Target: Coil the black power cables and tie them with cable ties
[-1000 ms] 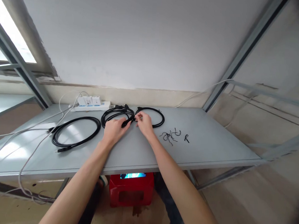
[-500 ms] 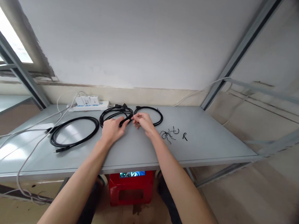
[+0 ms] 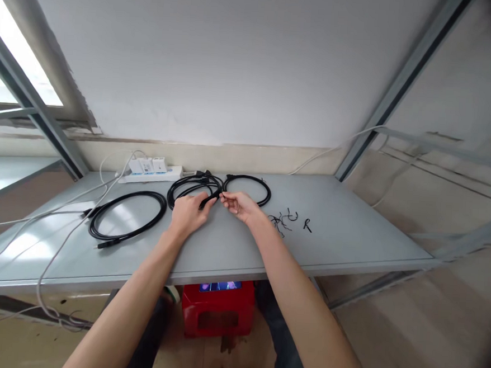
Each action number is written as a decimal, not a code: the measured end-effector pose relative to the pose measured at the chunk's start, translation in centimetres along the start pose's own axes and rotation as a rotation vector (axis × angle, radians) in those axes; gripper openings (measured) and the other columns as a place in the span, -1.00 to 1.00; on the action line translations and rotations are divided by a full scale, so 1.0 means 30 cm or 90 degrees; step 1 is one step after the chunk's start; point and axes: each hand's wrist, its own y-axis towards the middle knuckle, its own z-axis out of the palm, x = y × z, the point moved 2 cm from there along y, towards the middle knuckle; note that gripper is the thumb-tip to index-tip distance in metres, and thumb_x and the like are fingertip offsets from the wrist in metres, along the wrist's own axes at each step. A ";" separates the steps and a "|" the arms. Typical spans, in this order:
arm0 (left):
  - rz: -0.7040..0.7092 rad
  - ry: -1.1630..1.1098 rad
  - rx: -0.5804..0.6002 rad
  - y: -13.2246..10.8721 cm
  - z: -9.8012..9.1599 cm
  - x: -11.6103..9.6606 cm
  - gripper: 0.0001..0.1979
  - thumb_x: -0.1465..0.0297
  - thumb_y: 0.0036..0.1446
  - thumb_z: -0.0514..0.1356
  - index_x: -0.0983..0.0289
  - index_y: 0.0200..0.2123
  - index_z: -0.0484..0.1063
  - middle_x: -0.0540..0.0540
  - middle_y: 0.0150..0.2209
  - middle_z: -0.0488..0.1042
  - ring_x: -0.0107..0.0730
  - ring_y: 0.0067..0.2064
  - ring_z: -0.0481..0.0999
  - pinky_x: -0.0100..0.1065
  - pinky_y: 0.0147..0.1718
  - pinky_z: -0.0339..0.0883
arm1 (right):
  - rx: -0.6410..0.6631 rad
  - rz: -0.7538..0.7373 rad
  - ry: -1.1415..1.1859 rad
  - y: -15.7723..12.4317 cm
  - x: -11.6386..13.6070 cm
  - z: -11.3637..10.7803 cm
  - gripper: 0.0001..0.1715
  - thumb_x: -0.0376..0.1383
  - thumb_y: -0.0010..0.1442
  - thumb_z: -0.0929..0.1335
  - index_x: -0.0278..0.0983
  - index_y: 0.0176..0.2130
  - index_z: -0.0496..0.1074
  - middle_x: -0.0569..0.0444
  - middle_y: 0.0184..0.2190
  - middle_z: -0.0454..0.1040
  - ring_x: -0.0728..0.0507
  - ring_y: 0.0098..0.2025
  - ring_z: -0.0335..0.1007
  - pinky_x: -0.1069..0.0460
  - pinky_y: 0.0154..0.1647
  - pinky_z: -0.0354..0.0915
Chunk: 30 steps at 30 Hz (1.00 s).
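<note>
My left hand is closed around a bundled section of the middle black coiled cable on the grey table. My right hand pinches something small and black at that bundle, fingers pressed together; I cannot make out what it is. A second black coil lies just behind my right hand. A larger black cable loop rests to the left, untouched.
A white power strip with white adapters sits at the back by the wall, white cords trailing off the left edge. Several small black twist ties lie right of my hands. A red stool stands under the table.
My right hand has drawn slightly back toward me from the coil, its fingers now pinched at the bundle. The left hand keeps its hold in the same place.
</note>
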 end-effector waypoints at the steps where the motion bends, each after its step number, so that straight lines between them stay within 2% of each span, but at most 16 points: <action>1: 0.002 0.005 0.001 0.001 0.002 0.002 -0.54 0.03 0.40 0.01 0.17 -0.32 0.54 0.09 -0.50 0.52 -0.22 -0.37 0.56 -0.32 -0.37 0.11 | -0.024 -0.022 -0.050 0.000 -0.006 0.004 -0.78 -0.48 0.31 0.27 -0.32 -0.38 0.39 0.08 -0.54 0.47 0.04 -0.62 0.33 0.17 -0.71 0.00; 3: 0.000 0.010 -0.002 0.002 0.007 0.005 -0.55 0.02 0.40 0.02 0.16 -0.31 0.54 0.09 -0.49 0.53 -0.20 -0.36 0.57 -0.31 -0.37 0.13 | -0.084 -0.096 -0.185 0.000 -0.016 0.011 -0.82 -0.43 0.33 0.28 -0.27 -0.34 0.36 0.10 -0.52 0.48 0.00 -0.59 0.37 0.14 -0.63 0.10; 5: -0.004 0.012 0.000 0.003 0.011 0.007 -0.56 0.02 0.39 0.03 0.15 -0.30 0.55 0.10 -0.48 0.55 -0.18 -0.35 0.58 -0.31 -0.37 0.14 | -0.142 -0.237 -0.350 -0.003 -0.016 0.018 -0.86 -0.41 0.33 0.28 -0.23 -0.29 0.36 0.14 -0.51 0.47 -0.01 -0.54 0.38 0.12 -0.51 0.20; 7: -0.006 0.012 0.005 0.003 0.013 0.006 -0.56 0.02 0.39 0.03 0.15 -0.29 0.56 0.11 -0.46 0.56 -0.17 -0.33 0.59 -0.30 -0.37 0.15 | -0.165 -0.360 -0.483 -0.006 -0.015 0.023 -0.86 -0.42 0.32 0.28 -0.21 -0.23 0.39 0.15 -0.46 0.47 -0.04 -0.46 0.40 0.09 -0.37 0.26; 9: -0.006 0.011 0.006 0.003 0.012 0.003 -0.56 0.03 0.39 0.03 0.16 -0.29 0.56 0.11 -0.46 0.56 -0.17 -0.33 0.59 -0.30 -0.37 0.15 | -0.169 -0.416 -0.561 -0.006 -0.016 0.022 -0.84 -0.41 0.31 0.27 -0.20 -0.19 0.42 0.12 -0.41 0.50 -0.07 -0.38 0.42 0.07 -0.29 0.26; 15: -0.031 0.017 -0.008 0.003 0.012 0.003 -0.55 0.03 0.39 0.02 0.16 -0.28 0.57 0.13 -0.46 0.57 -0.17 -0.34 0.59 -0.31 -0.37 0.16 | -0.199 -0.420 -0.709 -0.009 -0.024 0.011 -0.78 -0.42 0.26 0.34 -0.17 -0.12 0.50 0.08 -0.26 0.55 -0.12 -0.27 0.44 0.05 -0.26 0.22; 18: -0.033 0.015 -0.015 0.002 0.015 0.004 -0.55 0.02 0.39 0.02 0.16 -0.27 0.57 0.13 -0.46 0.57 -0.18 -0.36 0.59 -0.31 -0.39 0.14 | -0.213 -0.438 -0.732 -0.012 -0.028 0.008 -0.84 -0.35 0.34 0.33 -0.17 -0.16 0.53 0.05 -0.23 0.56 -0.12 -0.24 0.45 0.05 -0.24 0.21; 21: -0.021 0.011 -0.017 0.001 0.016 0.003 -0.56 0.03 0.40 0.02 0.15 -0.29 0.56 0.12 -0.47 0.56 -0.19 -0.37 0.58 -0.31 -0.41 0.12 | -0.224 -0.455 -0.735 -0.017 -0.028 0.007 -0.79 -0.29 0.42 0.29 -0.19 -0.17 0.54 0.02 -0.22 0.56 -0.13 -0.23 0.46 0.05 -0.22 0.22; 26: -0.018 0.013 -0.017 0.001 0.017 0.005 -0.58 0.05 0.39 0.03 0.14 -0.28 0.57 0.11 -0.48 0.57 -0.19 -0.37 0.58 -0.32 -0.41 0.13 | -0.225 -0.432 -0.704 -0.011 -0.030 0.006 -0.75 -0.26 0.42 0.29 -0.20 -0.19 0.57 -0.01 -0.24 0.58 -0.13 -0.23 0.47 0.05 -0.20 0.24; 30: -0.010 0.021 -0.015 0.001 0.018 0.004 -0.57 0.04 0.39 0.03 0.14 -0.28 0.57 0.11 -0.48 0.57 -0.19 -0.36 0.59 -0.32 -0.41 0.14 | -0.221 -0.369 -0.565 0.018 -0.038 -0.004 -0.82 -0.32 0.31 0.35 -0.22 -0.31 0.54 0.05 -0.36 0.58 -0.10 -0.33 0.47 0.07 -0.26 0.29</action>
